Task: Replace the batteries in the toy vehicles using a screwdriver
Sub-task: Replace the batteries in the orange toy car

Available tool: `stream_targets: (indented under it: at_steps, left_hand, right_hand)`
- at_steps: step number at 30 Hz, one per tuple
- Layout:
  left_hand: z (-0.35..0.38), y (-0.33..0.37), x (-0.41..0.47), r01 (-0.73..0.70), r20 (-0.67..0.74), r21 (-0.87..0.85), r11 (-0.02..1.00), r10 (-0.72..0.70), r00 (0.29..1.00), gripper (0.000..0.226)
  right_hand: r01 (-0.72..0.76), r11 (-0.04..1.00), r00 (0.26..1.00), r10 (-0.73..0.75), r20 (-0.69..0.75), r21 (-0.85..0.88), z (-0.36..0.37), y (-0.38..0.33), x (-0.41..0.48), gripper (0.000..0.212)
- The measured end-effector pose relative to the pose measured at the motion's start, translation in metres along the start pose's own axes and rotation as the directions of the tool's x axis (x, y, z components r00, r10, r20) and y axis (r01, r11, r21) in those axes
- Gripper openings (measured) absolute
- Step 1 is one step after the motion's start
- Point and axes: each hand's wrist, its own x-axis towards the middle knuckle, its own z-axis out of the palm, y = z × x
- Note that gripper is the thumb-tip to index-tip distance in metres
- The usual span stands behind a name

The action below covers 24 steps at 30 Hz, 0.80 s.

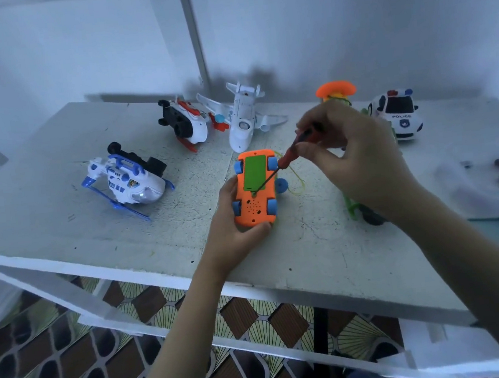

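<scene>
1. Toys are spread on the tabletop (56,178): blue helicopter (130,179) left, red helicopter (187,123) and plane (242,121) behind, police car (399,113) right.
2. The upturned orange car (255,209), central, is gripped by the left hand (231,230).
3. A green toy (355,208) is partly hidden by the right hand (355,153).
4. The screwdriver (288,157) is pinched by that hand, tip on the car's green cover (254,170).

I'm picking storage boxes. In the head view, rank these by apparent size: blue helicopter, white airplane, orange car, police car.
Largest: blue helicopter and white airplane, too alike to rank.
Next: orange car, though it is nearer the camera, so this is unsure.
Smallest: police car, which sits farther back.
</scene>
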Motion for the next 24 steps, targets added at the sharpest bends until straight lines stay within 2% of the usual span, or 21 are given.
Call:
stream_targets:
  at_steps: [2,4,6,7,8,10,12,15,17,19,21,24]
  left_hand:
    - [-0.004,0.004,0.0,0.019,0.008,0.055,0.998,-0.019,1.0,0.074]
    - [0.0,0.006,0.0,0.034,-0.077,0.206,0.978,-0.019,0.997,0.077]
    - [0.011,0.009,-0.003,0.15,-0.232,0.377,0.914,-0.064,0.971,0.106]
    - [0.017,0.01,-0.003,0.218,-0.306,0.384,0.897,-0.099,0.947,0.112]
    - [0.021,0.01,-0.003,0.253,-0.357,0.362,0.897,-0.117,0.927,0.109]
    - [0.024,0.009,-0.001,0.247,-0.414,0.279,0.928,-0.116,0.903,0.09]
    - [0.022,0.005,0.001,0.217,-0.423,0.22,0.951,-0.108,0.9,0.078]
    - [0.016,0.002,0.002,0.188,-0.392,0.214,0.959,-0.092,0.915,0.076]
    - [0.011,0.001,0.002,0.163,-0.369,0.193,0.968,-0.082,0.926,0.075]
    - [0.008,-0.001,0.002,0.139,-0.374,0.189,0.972,-0.059,0.925,0.074]
    - [0.008,-0.004,0.0,0.107,-0.409,0.15,0.983,-0.037,0.912,0.077]
    - [0.011,-0.004,-0.006,0.022,-0.45,0.179,0.984,0.062,0.891,0.073]
  right_hand:
    - [0.024,1.0,1.0,-0.024,0.006,0.01,0.001,0.0,0.0,0.016]
    - [0.047,0.999,0.999,-0.047,0.016,0.006,0.003,-0.001,0.001,0.016]
    - [0.06,0.998,0.996,-0.059,0.061,-0.014,0.004,-0.002,0.001,0.016]
    - [0.062,0.998,0.994,-0.059,0.091,-0.028,0.005,-0.002,0.001,0.017]
    - [0.062,0.997,0.992,-0.057,0.115,-0.039,0.006,-0.003,0.001,0.017]
    - [0.062,0.997,0.99,-0.055,0.133,-0.047,0.008,-0.004,0.0,0.018]
    - [0.058,0.997,0.992,-0.053,0.117,-0.041,0.008,-0.006,0.0,0.018]
    - [0.021,0.999,0.999,-0.02,0.035,-0.04,0.006,-0.005,0.0,0.016]
    - [-0.076,0.997,0.997,0.076,-0.014,0.013,0.005,-0.005,0.0,0.016]
    - [-0.236,0.956,0.97,0.242,-0.014,0.174,0.003,-0.004,-0.001,0.012]
    - [-0.389,0.864,0.916,0.399,0.037,0.319,0.0,-0.002,-0.001,0.006]
    - [-0.572,0.715,0.813,0.557,0.168,0.402,-0.002,0.001,-0.005,0.019]
